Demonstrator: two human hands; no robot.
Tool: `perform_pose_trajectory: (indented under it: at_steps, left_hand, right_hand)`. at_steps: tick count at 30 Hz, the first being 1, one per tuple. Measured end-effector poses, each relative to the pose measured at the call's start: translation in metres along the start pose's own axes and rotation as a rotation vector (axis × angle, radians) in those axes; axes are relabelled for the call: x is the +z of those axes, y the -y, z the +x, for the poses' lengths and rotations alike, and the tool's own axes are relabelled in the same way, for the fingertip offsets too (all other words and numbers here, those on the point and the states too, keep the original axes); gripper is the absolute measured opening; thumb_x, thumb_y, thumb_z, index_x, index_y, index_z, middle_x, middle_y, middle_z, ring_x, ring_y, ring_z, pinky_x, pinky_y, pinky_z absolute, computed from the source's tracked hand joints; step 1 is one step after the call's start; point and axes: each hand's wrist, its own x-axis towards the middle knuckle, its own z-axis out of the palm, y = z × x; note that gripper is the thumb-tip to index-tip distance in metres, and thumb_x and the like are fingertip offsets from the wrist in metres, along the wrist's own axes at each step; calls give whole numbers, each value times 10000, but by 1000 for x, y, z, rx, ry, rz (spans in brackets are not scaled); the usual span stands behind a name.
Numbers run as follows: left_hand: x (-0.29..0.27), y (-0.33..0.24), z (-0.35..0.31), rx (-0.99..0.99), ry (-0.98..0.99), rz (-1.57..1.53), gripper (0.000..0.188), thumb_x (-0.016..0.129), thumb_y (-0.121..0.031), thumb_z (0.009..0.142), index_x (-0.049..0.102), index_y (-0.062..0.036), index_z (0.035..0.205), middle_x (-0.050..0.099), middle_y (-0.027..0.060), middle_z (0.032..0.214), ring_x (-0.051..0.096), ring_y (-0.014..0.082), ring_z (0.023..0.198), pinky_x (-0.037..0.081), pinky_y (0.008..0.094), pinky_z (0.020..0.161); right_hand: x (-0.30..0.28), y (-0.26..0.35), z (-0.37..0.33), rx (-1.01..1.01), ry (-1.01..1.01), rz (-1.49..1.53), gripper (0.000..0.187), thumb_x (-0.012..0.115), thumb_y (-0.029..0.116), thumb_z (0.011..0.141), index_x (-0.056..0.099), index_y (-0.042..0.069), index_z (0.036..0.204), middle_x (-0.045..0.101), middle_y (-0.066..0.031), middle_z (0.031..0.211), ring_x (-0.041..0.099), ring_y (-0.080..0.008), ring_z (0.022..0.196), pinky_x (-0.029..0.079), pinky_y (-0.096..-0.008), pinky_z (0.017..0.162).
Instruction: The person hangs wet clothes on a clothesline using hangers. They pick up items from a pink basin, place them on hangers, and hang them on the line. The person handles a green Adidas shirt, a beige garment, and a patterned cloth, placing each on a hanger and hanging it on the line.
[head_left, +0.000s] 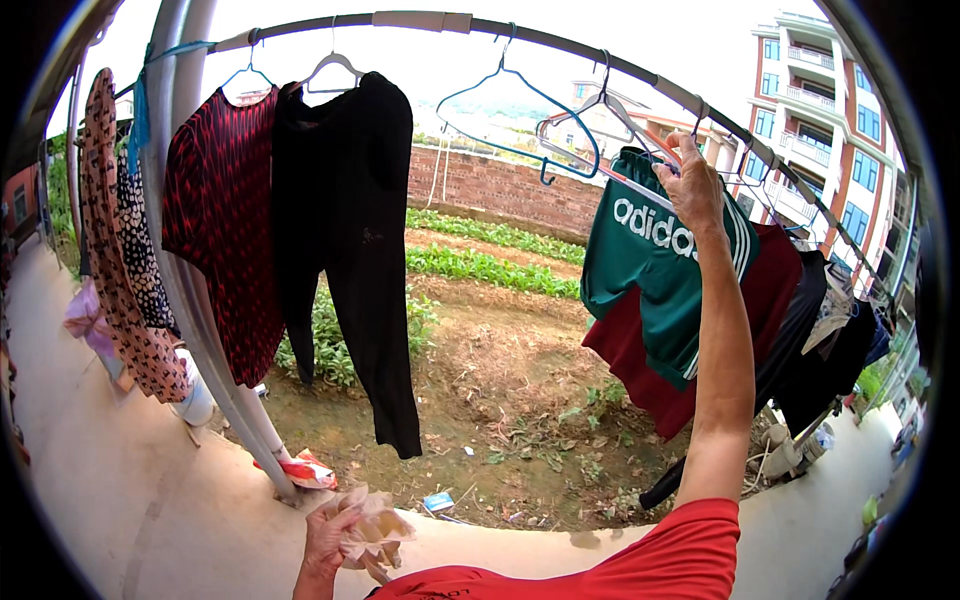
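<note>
My left hand [325,535] is low at the front, its fingers closed on a bunched, thin beige cloth [372,530]; folds hide what kind of garment it is. My right arm reaches up to the rail, where my right hand [692,185] is closed at a clothes hanger [640,188] above green shorts with white side stripes [640,270]. Dark red cloth [640,385] hangs behind the shorts. Left of that hand, a bare blue hanger [520,75] dangles from the rail [560,42].
Black trousers [345,200] and a red-and-black patterned top [225,230] hang at left beside a metal post [185,250]. More dark clothes [815,340] crowd the right. Below lie a concrete ledge [480,550], a blue-white packet [437,502] and a garden strip [490,340].
</note>
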Motion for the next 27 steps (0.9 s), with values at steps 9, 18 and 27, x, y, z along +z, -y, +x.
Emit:
perform_pose_trajectory:
  at_steps: [9,18,27]
  left_hand:
    - [20,-10,-19,11,-41,-58,203,606,94,726,631,34,919,639,66,798,620,130,660,545,263,622]
    - [-6,8,-12,-10,-46,-9,154,623,82,714,641,9,848,610,27,702,579,96,589,489,224,526]
    - [4,2,-15,-18,-94,-35,121,630,77,706,634,-1,799,593,17,671,553,94,545,481,228,525]
  right_hand:
    - [-4,17,-9,-277,-136,-407,184,659,66,752,601,89,925,555,-85,914,617,-248,819,548,-327,696]
    - [-19,19,1,-536,-254,-524,101,624,67,738,628,82,837,586,-110,896,629,-280,809,537,-345,687]
    - [-44,24,27,-118,306,16,138,596,129,771,664,13,805,615,-107,673,601,-188,660,474,-340,613]
